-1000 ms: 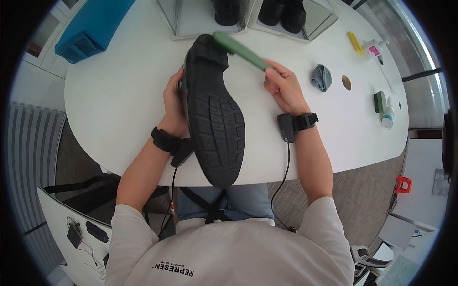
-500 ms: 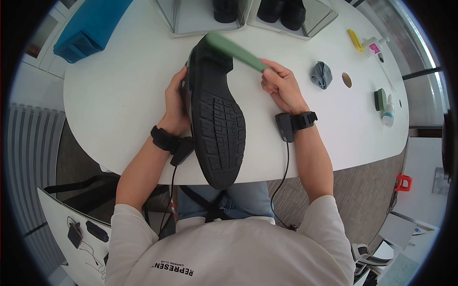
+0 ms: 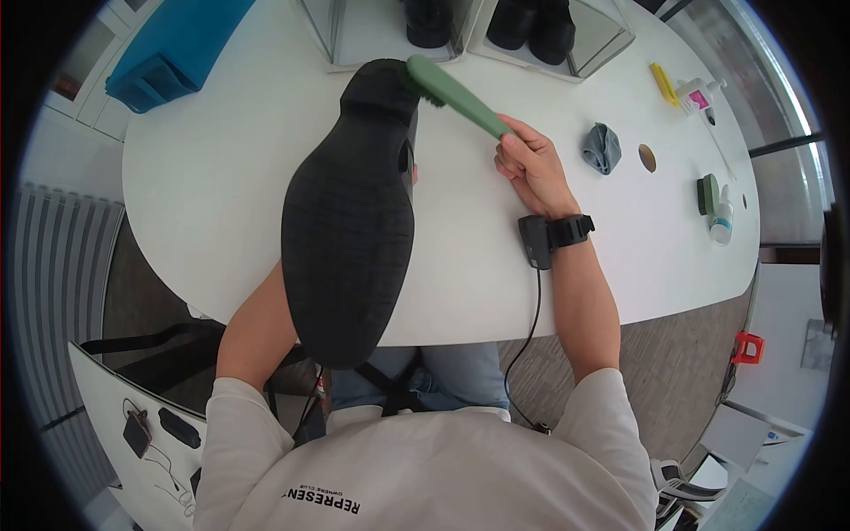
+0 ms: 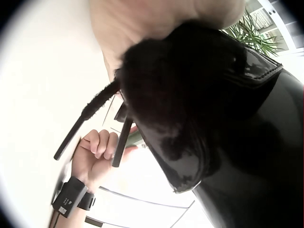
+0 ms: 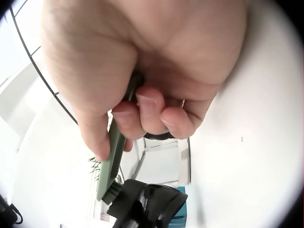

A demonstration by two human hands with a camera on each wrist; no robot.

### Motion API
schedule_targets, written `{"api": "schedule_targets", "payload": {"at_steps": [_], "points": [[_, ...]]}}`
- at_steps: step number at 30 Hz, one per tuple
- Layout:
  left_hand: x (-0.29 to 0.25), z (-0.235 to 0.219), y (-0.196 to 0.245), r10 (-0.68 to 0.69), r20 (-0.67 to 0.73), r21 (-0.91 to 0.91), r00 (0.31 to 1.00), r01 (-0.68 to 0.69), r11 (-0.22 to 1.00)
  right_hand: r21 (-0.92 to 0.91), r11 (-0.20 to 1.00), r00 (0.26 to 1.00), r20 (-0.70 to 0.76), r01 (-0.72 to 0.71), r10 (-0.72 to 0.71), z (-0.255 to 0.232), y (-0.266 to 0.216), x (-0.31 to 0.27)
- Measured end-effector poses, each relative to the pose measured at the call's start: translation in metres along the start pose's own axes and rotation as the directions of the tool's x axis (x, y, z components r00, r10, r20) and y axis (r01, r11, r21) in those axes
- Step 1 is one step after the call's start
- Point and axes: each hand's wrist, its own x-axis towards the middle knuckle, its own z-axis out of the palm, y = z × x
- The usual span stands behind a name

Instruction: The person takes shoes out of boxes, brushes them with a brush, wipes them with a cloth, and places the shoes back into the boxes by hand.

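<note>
A black lace-up shoe [image 3: 350,221] is held up over the table's front edge, its dark sole facing the head camera and its heel pointing away from me. My left hand [image 4: 161,19] grips it from behind; in the head view the shoe hides nearly all of that hand. The left wrist view shows shiny black leather and dangling laces [image 4: 99,102]. My right hand [image 3: 536,168] holds a green brush [image 3: 460,99] by its handle, thumb along it and fingers curled round. The brush's dark bristles [image 5: 112,192] are right at the side of the heel.
Two clear-walled boxes with black shoes [image 3: 549,31] stand at the back. To the right lie a grey cloth [image 3: 601,149], a second green brush [image 3: 707,195], a small bottle [image 3: 722,221], a white bottle [image 3: 695,95] and a yellow object [image 3: 662,84]. A blue case [image 3: 181,53] lies back left.
The shoe has been turned and its toe swung left, so it now covers the left hand. The brush has shifted from across the heel to its right side, still in the right hand.
</note>
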Motion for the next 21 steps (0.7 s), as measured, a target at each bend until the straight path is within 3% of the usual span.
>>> {"api": "schedule_targets", "payload": {"at_steps": [2, 3, 5, 6, 8, 12, 13, 14, 15, 16, 17, 18, 19, 20, 21], "points": [[-0.003, 0.014, -0.001, -0.169, -0.007, -0.273, 0.986, 0.161, 0.948, 0.022, 1.000, 0.997, -0.083, -0.002, 0.004, 0.004, -0.001, 0.002], [-0.003, 0.013, -0.003, -0.170, -0.005, -0.271, 0.985, 0.162, 0.949, 0.020, 1.000, 0.997, -0.083, 0.001, 0.001, 0.003, -0.001, 0.002], [-0.002, 0.011, -0.007, -0.088, -0.035, -0.474, 0.995, 0.061, 0.878, 0.034, 0.999, 0.998, -0.056, 0.001, 0.001, 0.000, 0.000, 0.003], [-0.003, 0.012, -0.006, -0.086, -0.031, -0.471, 0.996, 0.062, 0.880, 0.031, 1.000, 0.999, -0.052, 0.005, -0.003, -0.001, 0.001, 0.003], [-0.005, 0.014, -0.004, -0.028, -0.076, -0.124, 0.997, 0.018, 0.992, 0.057, 0.998, 0.997, -0.082, 0.000, 0.004, 0.002, -0.001, 0.002], [-0.002, 0.021, -0.011, -0.083, -0.069, -0.234, 0.994, 0.064, 0.970, 0.099, 0.995, 0.994, -0.106, -0.006, 0.017, 0.004, -0.001, 0.002], [0.001, 0.039, -0.023, 0.115, -0.282, 0.483, 0.953, 0.037, 0.875, 0.098, 0.995, 0.992, -0.124, -0.001, 0.013, 0.004, -0.002, 0.003], [0.003, 0.049, -0.028, 0.391, -0.291, 0.933, 0.873, 0.168, 0.319, 0.096, 0.995, 0.990, -0.141, 0.005, 0.009, 0.004, -0.001, 0.004], [0.004, 0.039, -0.024, 0.391, -0.292, 0.933, 0.873, 0.169, 0.318, 0.098, 0.995, 0.990, -0.142, 0.006, 0.008, 0.004, -0.001, 0.004], [0.006, 0.017, -0.014, 0.170, -0.088, 0.687, 0.981, -0.064, 0.724, 0.119, 0.993, 0.991, -0.134, 0.006, 0.010, 0.004, 0.000, 0.003], [0.010, -0.007, -0.004, 0.072, 0.218, 0.221, 0.973, -0.121, 0.968, 0.138, 0.990, 0.992, -0.127, 0.008, 0.010, 0.003, -0.001, 0.003], [0.017, -0.039, 0.005, 0.071, 0.222, 0.222, 0.972, -0.121, 0.967, 0.135, 0.991, 0.992, -0.126, 0.011, 0.007, 0.002, -0.002, 0.003], [0.025, -0.075, 0.015, 0.133, 0.061, 0.665, 0.989, -0.139, 0.733, 0.104, 0.995, 0.995, -0.100, 0.001, 0.009, 0.001, -0.003, 0.001], [0.029, -0.078, 0.016, 0.265, -0.053, 0.944, 0.963, -0.039, 0.329, 0.073, 0.997, 0.997, -0.073, -0.008, 0.013, 0.001, -0.003, 0.001], [0.026, -0.079, 0.020, 0.268, -0.047, 0.945, 0.962, -0.045, 0.324, 0.070, 0.998, 0.998, -0.067, -0.004, 0.008, -0.001, -0.003, 0.001]]}}
